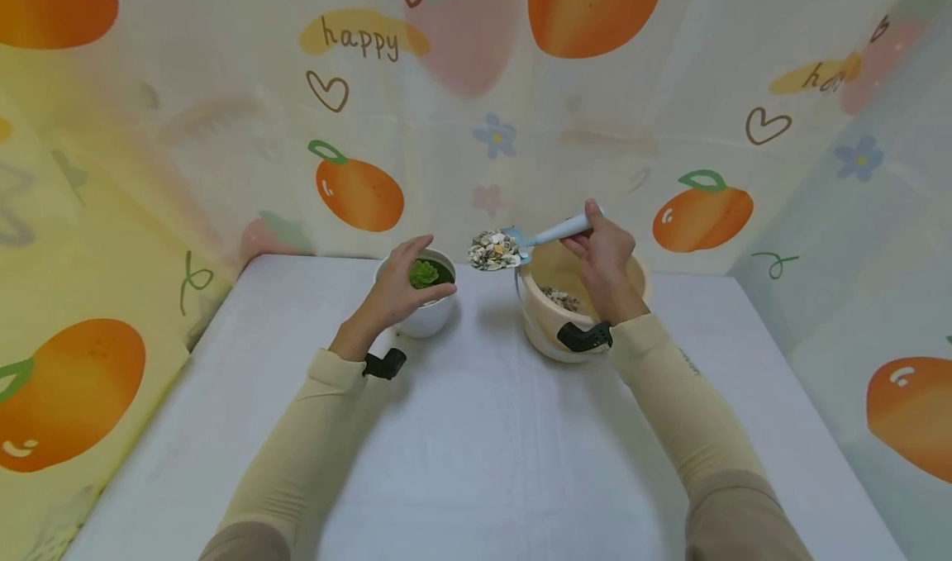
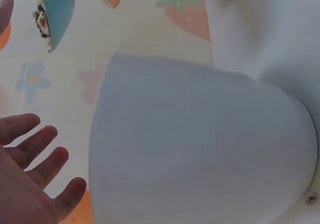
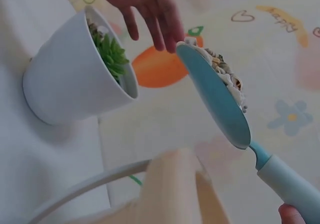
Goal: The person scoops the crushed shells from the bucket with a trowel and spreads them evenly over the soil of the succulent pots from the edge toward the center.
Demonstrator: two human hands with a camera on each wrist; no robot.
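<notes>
My right hand (image 1: pixel 608 255) grips the pale blue handle of a small trowel (image 1: pixel 561 230). Its blade holds a heap of shell and stone bits (image 1: pixel 494 250), raised between the two containers. Beside and above a white flowerpot (image 1: pixel 426 323) is my left hand (image 1: pixel 402 284), thumb and fingers spread near the rim. In the left wrist view, the fingers (image 2: pixel 42 156) are apart from the pot wall (image 2: pixel 200 139). A green succulent (image 3: pixel 111 54) grows inside the pot.
A cream bucket (image 1: pixel 546 330) with a handle stands right of the pot, more bits (image 1: pixel 561 298) lying in it. A white cloth covers the table (image 1: pixel 483 445). Behind it hangs a printed curtain (image 1: pixel 461 148). Each wrist wears a black camera (image 1: pixel 385 364).
</notes>
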